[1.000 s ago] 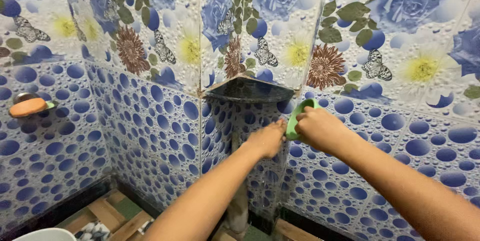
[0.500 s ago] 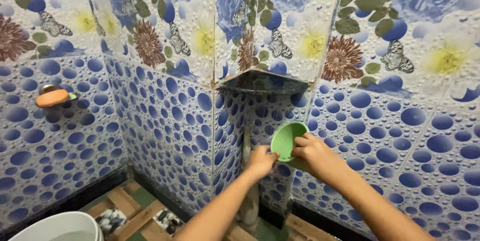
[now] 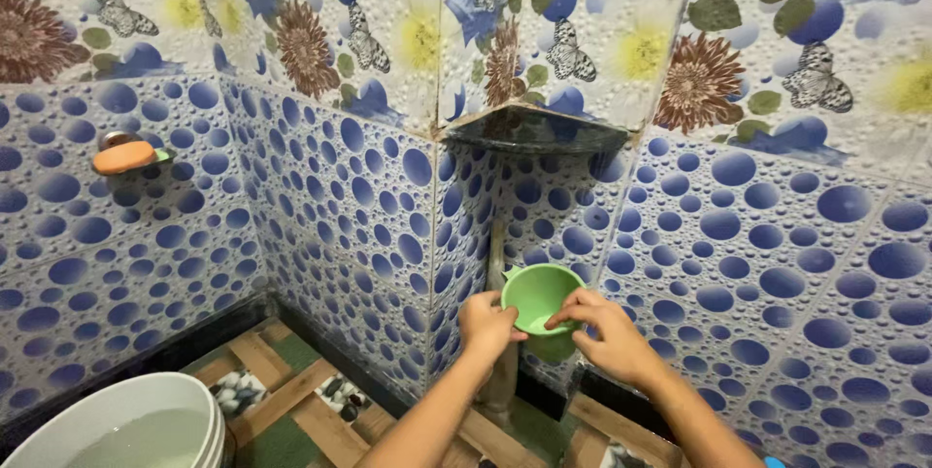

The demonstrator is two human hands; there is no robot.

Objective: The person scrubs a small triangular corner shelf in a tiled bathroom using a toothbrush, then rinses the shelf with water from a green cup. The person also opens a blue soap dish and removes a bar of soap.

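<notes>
Gripping green cup [image 3: 540,295] rim w/ left hand [image 3: 485,323], right hand [image 3: 602,334] near corner.

shelf: dark corner shelf [image 3: 534,128] | floor: tiled floor [image 3: 291,410] bears white bucket [image 3: 126,424]

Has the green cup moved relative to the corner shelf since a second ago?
Yes. The green cup has dropped well below the corner shelf; earlier it was just under its edge.

Both forearms reach in from six o'clock toward twelve. The left hand [image 3: 488,323] is curled in a loose fist; the right hand [image 3: 604,337], at its three o'clock, has fingers bent, pinching.
</notes>
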